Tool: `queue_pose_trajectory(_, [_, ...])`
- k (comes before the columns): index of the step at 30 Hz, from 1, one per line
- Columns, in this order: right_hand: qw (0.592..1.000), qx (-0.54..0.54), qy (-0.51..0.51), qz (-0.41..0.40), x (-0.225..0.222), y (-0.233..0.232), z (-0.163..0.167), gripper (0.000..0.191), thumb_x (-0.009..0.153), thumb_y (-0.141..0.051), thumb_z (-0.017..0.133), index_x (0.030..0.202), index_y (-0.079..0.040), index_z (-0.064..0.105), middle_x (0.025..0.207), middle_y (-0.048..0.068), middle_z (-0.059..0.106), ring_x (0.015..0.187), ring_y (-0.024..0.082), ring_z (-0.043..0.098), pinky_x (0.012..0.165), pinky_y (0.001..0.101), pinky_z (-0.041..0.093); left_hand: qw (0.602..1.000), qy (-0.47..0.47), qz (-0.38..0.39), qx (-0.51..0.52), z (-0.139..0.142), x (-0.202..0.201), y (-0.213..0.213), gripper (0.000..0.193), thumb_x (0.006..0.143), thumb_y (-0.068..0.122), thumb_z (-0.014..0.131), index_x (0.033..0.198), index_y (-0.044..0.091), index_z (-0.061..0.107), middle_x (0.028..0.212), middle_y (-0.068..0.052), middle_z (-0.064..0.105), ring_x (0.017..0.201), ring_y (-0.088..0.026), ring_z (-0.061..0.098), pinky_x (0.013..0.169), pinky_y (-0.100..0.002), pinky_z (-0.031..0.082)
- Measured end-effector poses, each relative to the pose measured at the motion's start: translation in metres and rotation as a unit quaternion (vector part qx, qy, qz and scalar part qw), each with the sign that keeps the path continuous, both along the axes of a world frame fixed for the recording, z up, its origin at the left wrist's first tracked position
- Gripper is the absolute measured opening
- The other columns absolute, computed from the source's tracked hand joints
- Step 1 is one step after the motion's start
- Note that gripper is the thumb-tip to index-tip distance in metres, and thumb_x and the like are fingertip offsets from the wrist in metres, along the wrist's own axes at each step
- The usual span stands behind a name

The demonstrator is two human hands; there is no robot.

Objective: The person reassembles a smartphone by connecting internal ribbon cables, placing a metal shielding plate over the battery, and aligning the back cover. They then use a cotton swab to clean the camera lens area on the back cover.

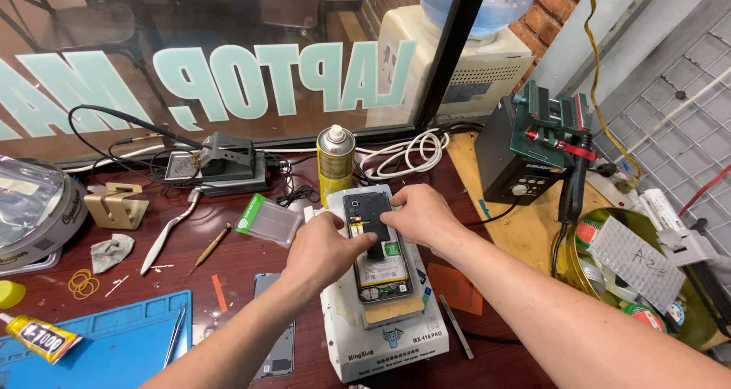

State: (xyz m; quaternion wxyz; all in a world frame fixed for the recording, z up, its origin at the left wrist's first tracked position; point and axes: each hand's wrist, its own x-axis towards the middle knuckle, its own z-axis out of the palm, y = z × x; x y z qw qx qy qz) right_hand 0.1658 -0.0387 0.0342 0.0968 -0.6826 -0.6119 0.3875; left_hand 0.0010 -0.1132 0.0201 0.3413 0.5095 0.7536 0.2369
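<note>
Cluttered repair bench (244,256): opened phone (378,248) lies on white heating pad (388,343). Left hand (324,244) fingertips pinch a part on its upper half; right hand (419,214) fingers curl, pressing its top edge.

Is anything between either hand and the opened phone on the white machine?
Nothing visible. Both the left hand and right hand already rest on the opened phone lying on the white machine; the spray can stands behind, clear of them.

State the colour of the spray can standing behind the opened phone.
The spray can is yellow with a white cap, seen best in the head view, just beyond the hands.
</note>
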Motion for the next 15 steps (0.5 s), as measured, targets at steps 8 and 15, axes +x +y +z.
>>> queue_pose_trajectory(8, [0.993,-0.015,0.113,-0.024,-0.003,0.011,-0.023,0.041,0.081,-0.005,0.08,0.12,0.002,0.072,0.095,0.011,0.075,0.072,0.017,0.069,0.055,0.0306,0.056,0.995,0.081,0.001,-0.06,0.026,0.03,-0.019,0.06,0.069,0.035,0.089,0.111,-0.001,0.066,0.112,-0.02,0.072,0.105,-0.035,0.072,0.087,-0.048,0.059])
queue_pose_trajectory(15, [0.989,-0.076,0.117,0.058,0.003,0.024,-0.013,0.052,0.086,-0.008,0.069,0.137,-0.015,0.062,0.101,0.007,0.072,0.072,0.016,0.068,0.055,0.0321,0.062,0.995,0.085,0.043,-0.015,0.033,0.031,-0.027,0.072,0.076,0.044,0.082,0.126,0.0,0.054,0.112,-0.022,0.069,0.107,-0.038,0.07,0.09,-0.049,0.056])
